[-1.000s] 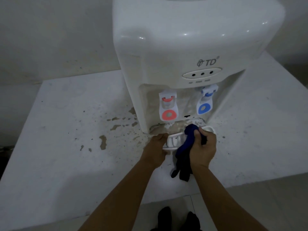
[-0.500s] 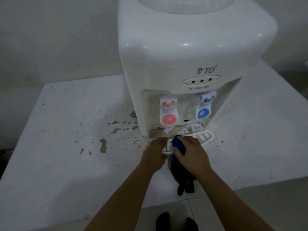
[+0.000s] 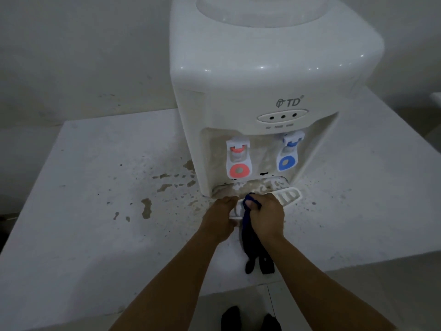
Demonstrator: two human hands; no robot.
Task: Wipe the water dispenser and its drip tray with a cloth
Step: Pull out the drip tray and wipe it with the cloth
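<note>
A white tabletop water dispenser (image 3: 262,75) stands on a white table (image 3: 83,211), with a red tap (image 3: 238,161) and a blue tap (image 3: 290,151) in its stained recess. The white slotted drip tray (image 3: 290,195) is pulled partly out in front of the base. My left hand (image 3: 220,215) grips the tray's left end. My right hand (image 3: 267,213) is closed on a dark blue cloth (image 3: 250,244) and presses it on the tray's middle; the cloth's ends hang toward the table's front edge.
Brown chipped spots and specks mark the table (image 3: 146,207) left of the dispenser. A wall rises behind. The table's front edge runs just below my forearms, with tiled floor and my dark feet (image 3: 230,318) beneath.
My right hand slid the cloth leftward along the tray, from its right part to its middle beside my left hand. The view has tilted up slightly.
</note>
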